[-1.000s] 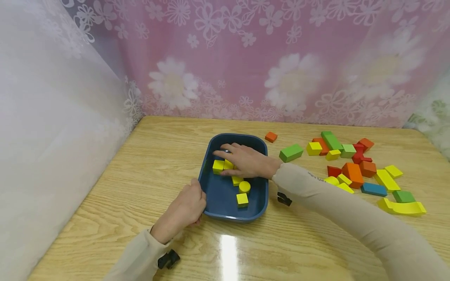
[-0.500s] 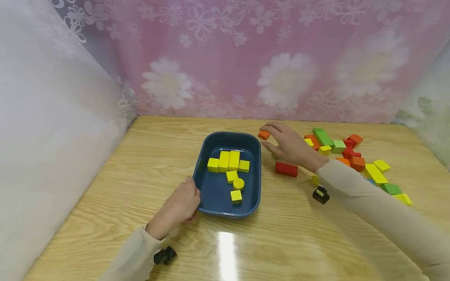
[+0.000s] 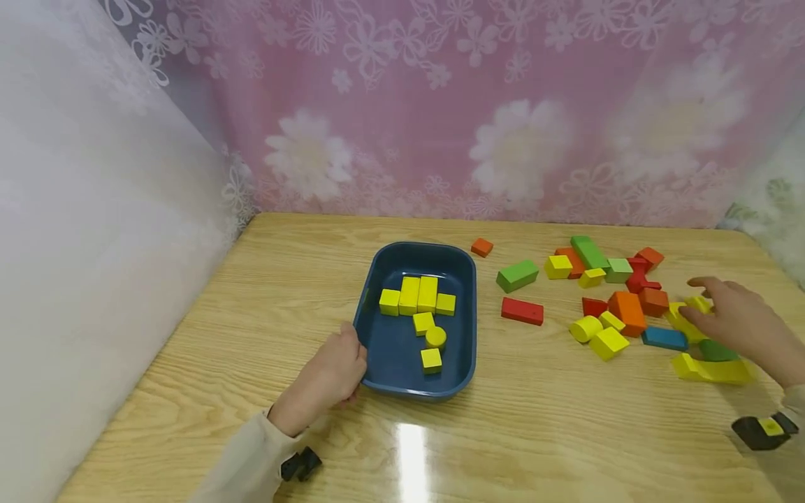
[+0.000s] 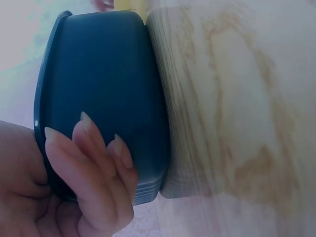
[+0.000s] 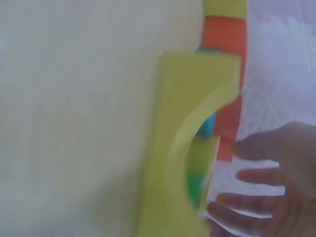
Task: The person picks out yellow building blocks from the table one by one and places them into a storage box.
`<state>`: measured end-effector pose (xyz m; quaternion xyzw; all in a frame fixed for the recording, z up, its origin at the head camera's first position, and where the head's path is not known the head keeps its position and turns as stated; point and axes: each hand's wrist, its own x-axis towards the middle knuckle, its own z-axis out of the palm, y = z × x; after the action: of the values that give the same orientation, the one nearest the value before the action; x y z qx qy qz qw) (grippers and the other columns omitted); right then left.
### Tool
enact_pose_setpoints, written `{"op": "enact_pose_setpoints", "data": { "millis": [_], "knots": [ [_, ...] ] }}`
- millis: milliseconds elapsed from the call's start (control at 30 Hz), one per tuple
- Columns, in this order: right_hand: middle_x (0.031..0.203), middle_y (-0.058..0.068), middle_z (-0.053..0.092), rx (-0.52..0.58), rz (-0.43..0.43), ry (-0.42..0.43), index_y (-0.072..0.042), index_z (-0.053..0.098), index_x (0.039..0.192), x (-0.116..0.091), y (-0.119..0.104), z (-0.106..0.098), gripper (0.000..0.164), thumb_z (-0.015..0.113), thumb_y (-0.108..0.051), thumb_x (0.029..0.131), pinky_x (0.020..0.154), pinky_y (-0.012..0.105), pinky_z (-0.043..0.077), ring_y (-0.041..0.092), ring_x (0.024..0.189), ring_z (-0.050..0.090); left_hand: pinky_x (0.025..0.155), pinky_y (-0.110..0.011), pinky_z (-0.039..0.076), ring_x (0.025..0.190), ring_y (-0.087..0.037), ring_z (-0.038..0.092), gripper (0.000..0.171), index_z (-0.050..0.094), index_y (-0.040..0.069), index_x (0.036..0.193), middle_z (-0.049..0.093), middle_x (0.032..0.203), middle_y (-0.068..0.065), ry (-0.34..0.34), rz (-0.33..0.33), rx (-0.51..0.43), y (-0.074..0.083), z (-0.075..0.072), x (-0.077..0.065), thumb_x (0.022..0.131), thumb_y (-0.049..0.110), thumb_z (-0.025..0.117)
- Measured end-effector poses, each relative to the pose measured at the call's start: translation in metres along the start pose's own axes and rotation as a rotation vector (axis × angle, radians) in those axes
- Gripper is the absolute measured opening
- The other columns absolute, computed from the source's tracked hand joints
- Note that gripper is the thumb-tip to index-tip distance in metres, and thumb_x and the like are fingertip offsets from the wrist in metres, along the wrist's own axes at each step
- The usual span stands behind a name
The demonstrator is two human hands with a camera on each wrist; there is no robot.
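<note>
Left hand (image 3: 323, 377) gripping a blue tray (image 3: 395, 358), right hand (image 3: 742, 325) out over the block pile

OK so, going left to right: far left is a whitish cloth (image 3: 113, 230) hanging beside the wooden table (image 3: 251, 307). Then the left hand, which has hold of the tray at its near left edge. The left wrist view shows those fingers bent against the outer wall.

The tray sits flat on the table with only yellow stuff in it. There's a row with a small cube (image 3: 389, 302), two taller blocks (image 3: 409, 296) side by side, and another small cube (image 3: 446, 304). Nearer the person, a cube (image 3: 423, 323), a round block (image 3: 435, 338) and one more cube (image 3: 430, 361) trail down.

Just right of the tray: a little orange block (image 3: 481, 247) near the back, a green block (image 3: 518, 276) and a red block (image 3: 522, 311).

Next is the messy pile, mixed colors. I can pick out a yellow cylinder (image 3: 585, 328) on its side, a big orange block (image 3: 627, 313) and a blue block (image 3: 665, 339).

At the far right, the right hand has its fingers spread and nothing in its grasp. It's right by a long yellow block (image 3: 682, 325) and a curved yellow block (image 3: 713, 370); can't tell if it's touching either.
</note>
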<state>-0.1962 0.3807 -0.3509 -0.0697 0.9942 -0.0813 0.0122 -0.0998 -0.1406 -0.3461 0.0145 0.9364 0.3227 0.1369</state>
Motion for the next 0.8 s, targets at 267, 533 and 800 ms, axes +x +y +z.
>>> {"op": "enact_pose_setpoints", "data": {
  "millis": [267,533,800],
  "knots": [
    [0.103,0.048,0.036,-0.035,-0.038,-0.006,0.018,0.045,0.111,-0.018,0.006,0.008,0.050,0.067,-0.013,0.078,0.063,0.062,0.047,0.047,0.075,0.051,0.030,-0.026,0.044,0.029,-0.018,0.050,0.018,0.039,-0.009,0.101,0.054,0.045,-0.010,0.007,0.003,0.003,0.001,0.000,-0.001,0.096,0.006,0.031],
    [0.099,0.044,0.041,-0.032,-0.029,0.039,0.015,0.045,0.112,-0.018,0.001,0.013,0.055,0.071,-0.006,0.069,0.063,0.065,0.045,0.049,0.079,0.047,0.030,-0.026,0.044,0.029,-0.018,0.050,0.021,0.039,-0.011,0.105,0.054,0.044,-0.009,0.008,0.019,-0.003,0.000,0.002,-0.001,0.096,0.006,0.031],
    [0.095,0.042,0.049,0.003,-0.035,0.145,0.014,0.046,0.112,-0.023,-0.003,0.014,0.056,0.072,-0.005,0.066,0.060,0.063,0.045,0.050,0.079,0.048,0.030,-0.026,0.043,0.032,-0.021,0.052,0.023,0.038,-0.012,0.108,0.054,0.045,-0.009,0.005,0.007,-0.003,-0.001,0.001,-0.001,0.096,0.007,0.031]
  ]
}}
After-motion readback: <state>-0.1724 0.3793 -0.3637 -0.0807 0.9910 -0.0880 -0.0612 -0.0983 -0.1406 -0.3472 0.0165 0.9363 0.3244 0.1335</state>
